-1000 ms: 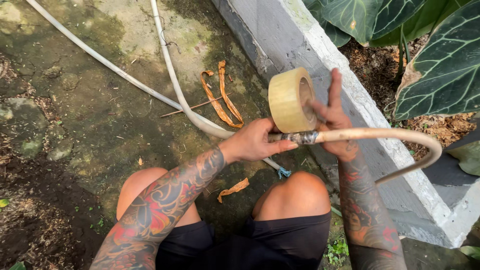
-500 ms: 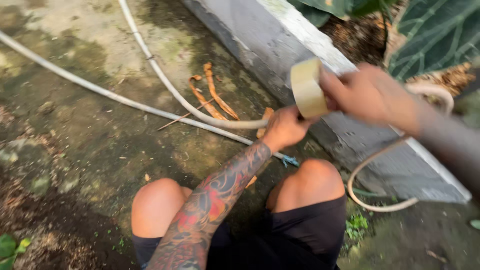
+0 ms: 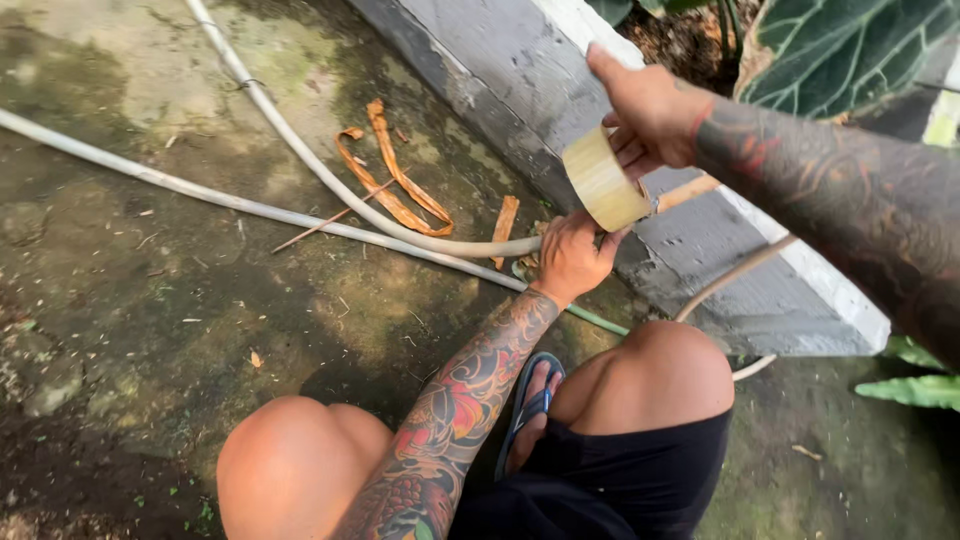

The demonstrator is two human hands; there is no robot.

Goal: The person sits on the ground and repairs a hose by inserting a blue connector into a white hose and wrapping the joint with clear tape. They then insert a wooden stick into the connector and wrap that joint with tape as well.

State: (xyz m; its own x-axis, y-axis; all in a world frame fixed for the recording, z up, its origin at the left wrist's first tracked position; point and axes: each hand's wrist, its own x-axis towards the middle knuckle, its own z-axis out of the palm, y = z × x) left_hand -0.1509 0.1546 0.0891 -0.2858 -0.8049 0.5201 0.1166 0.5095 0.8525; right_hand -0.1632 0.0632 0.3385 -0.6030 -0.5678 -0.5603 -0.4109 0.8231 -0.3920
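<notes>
I squat on mossy concrete ground. My left hand [image 3: 572, 258] grips a pale garden hose [image 3: 330, 182] at a spot just below a roll of tan tape [image 3: 604, 183]. My right hand [image 3: 647, 112] holds that tape roll from above, fingers through and around it, close over the hose joint. The hose runs left across the ground and curves right past my knee as a loop [image 3: 735, 272]. The joint itself is hidden behind the roll and my left hand.
A second pale hose [image 3: 200, 194] crosses the ground diagonally. Dry orange leaf strips [image 3: 395, 185] lie beside it. A grey concrete kerb [image 3: 560, 110] runs along the right, with large dark green leaves [image 3: 850, 45] behind. My bare knees and a blue sandal [image 3: 533, 400] are below.
My right hand has swung the tape roll around the hose, from in front of me to above and right of the joint. My left hand has stayed on the hose. My view has shifted.
</notes>
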